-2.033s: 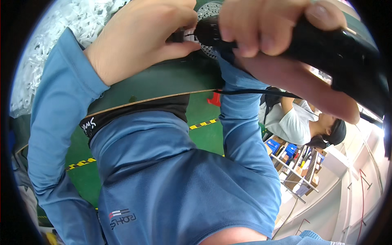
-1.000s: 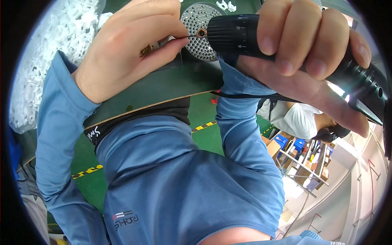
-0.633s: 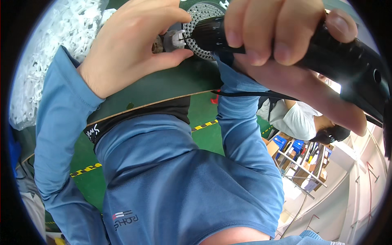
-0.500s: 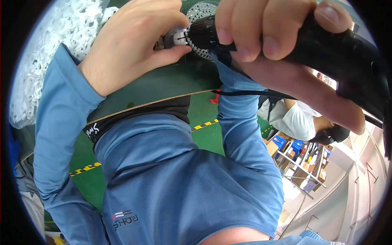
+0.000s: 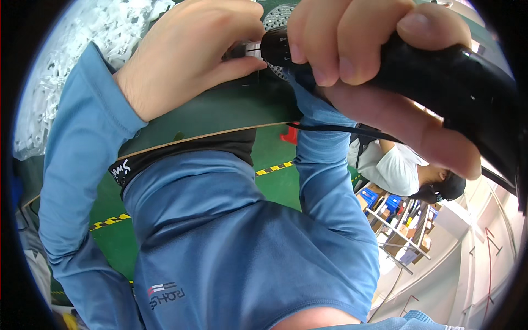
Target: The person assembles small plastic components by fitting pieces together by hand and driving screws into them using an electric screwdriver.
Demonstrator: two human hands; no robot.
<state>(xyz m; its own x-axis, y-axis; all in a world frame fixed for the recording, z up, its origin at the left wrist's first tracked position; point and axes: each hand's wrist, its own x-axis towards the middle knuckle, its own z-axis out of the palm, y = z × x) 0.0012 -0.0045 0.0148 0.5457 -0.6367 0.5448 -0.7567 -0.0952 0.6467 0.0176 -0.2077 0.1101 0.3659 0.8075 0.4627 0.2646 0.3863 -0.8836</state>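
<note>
At the top centre of the frame, a black electric screwdriver (image 5: 440,77) points its nose at a small round perforated metal part (image 5: 276,19) lying on the green worktop (image 5: 220,113). The right hand (image 5: 374,71) is wrapped tight around the tool's thick barrel, fingers curled over the top and thumb underneath. The left hand (image 5: 187,52), upper left of centre, pinches narrowly at the tool's tip, thumb and forefinger closed around something too small to make out, likely a screw or the bit itself.

The tool looks rigid and fairly heavy, with a smooth glossy shell that could slip, so a full-fist grip around the barrel suits it. The perforated part seems light and stiff, best steadied at its rim.

A thin black cable (image 5: 341,129) trails below the right hand. A heap of white plastic pieces (image 5: 60,60) fills the upper left. At the right edge another person in a white shirt (image 5: 396,168) bends near blue-binned shelving (image 5: 393,212).
</note>
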